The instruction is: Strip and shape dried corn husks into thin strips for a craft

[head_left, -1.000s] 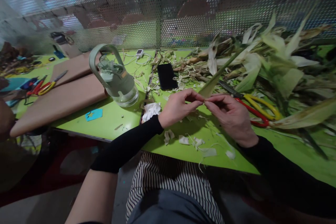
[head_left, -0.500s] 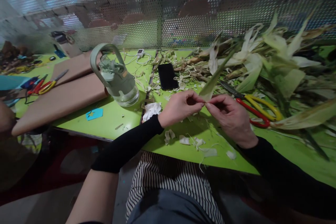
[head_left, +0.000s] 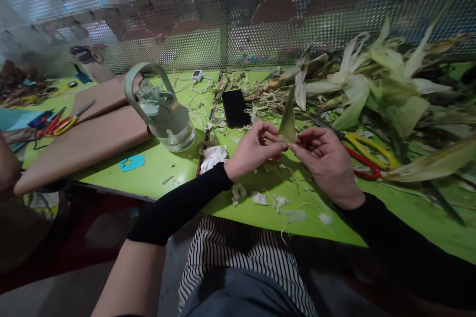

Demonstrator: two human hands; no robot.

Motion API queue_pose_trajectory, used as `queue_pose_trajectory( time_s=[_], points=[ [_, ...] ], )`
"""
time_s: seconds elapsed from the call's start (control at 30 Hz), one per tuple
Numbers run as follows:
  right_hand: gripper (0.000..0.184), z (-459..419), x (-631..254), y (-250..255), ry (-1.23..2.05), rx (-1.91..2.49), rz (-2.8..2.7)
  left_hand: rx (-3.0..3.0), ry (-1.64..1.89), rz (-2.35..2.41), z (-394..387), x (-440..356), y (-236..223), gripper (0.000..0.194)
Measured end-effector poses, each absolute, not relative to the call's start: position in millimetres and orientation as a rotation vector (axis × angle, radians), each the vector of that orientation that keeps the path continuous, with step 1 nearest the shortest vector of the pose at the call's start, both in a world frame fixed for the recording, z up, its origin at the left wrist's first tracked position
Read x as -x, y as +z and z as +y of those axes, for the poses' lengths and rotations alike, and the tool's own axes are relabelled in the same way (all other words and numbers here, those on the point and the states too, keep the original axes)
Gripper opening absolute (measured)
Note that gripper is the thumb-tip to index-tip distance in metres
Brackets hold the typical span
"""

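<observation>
Between my two hands a green corn husk piece [head_left: 287, 121] stands up, its pointed tip away from me. The fingertips of my left hand [head_left: 256, 149] pinch its lower edge from the left. On the other side my right hand [head_left: 326, 161] pinches the same edge between thumb and fingers. Both hands hover over the green table [head_left: 267, 218], where pale husk scraps [head_left: 260, 198] lie. Just beyond my right hand rest scissors [head_left: 368, 156] with red and yellow handles, partly hidden by that hand.
A pile of corn husks [head_left: 353, 84] covers the back right. A black phone [head_left: 236, 109], crumpled tissue [head_left: 214, 157] and green water bottle [head_left: 165, 114] stand or lie left of it. Brown paper [head_left: 89, 143], a blue card [head_left: 132, 162] and more scissors [head_left: 74, 118] are farther left, near another person's arm [head_left: 8, 166].
The husk has swung from leaning right and away to nearly upright. My fingers have shifted slightly along its lower edge, and both hands keep their pinch.
</observation>
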State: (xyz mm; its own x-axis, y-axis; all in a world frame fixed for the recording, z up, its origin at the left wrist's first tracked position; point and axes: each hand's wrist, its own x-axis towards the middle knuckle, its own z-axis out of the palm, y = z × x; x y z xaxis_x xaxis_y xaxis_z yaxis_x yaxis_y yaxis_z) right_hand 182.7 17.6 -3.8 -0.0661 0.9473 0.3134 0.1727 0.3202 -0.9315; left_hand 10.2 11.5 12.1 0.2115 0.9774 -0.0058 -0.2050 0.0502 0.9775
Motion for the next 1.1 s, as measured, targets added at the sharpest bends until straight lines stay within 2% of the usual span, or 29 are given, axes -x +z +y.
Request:
queue_pose_trajectory(
  time_s=[0.23,0.5,0.7,0.83,1.1],
  points=[
    [0.028,18.6,-187.2,-6.6,0.932,1.052,-1.62,-0.982,0.986,0.771,19.6,-4.4,8.7,0.013],
    [0.024,19.3,-188.2,-1.2,0.832,1.113,-1.672,-0.937,0.948,0.823,18.4,-4.5,8.3,0.01],
    [0.032,20.0,-189.9,-3.2,0.828,1.143,-1.634,-1.084,0.957,0.844,14.6,-7.1,9.0,0.012],
    [0.036,18.6,-187.6,-0.7,0.825,1.146,-1.625,-1.258,1.007,0.908,10.3,-10.3,7.4,0.022],
    [0.028,16.8,-186.6,0.6,0.824,1.133,-1.666,-1.021,0.908,0.772,18.3,-4.1,7.9,0.032]
  ],
)
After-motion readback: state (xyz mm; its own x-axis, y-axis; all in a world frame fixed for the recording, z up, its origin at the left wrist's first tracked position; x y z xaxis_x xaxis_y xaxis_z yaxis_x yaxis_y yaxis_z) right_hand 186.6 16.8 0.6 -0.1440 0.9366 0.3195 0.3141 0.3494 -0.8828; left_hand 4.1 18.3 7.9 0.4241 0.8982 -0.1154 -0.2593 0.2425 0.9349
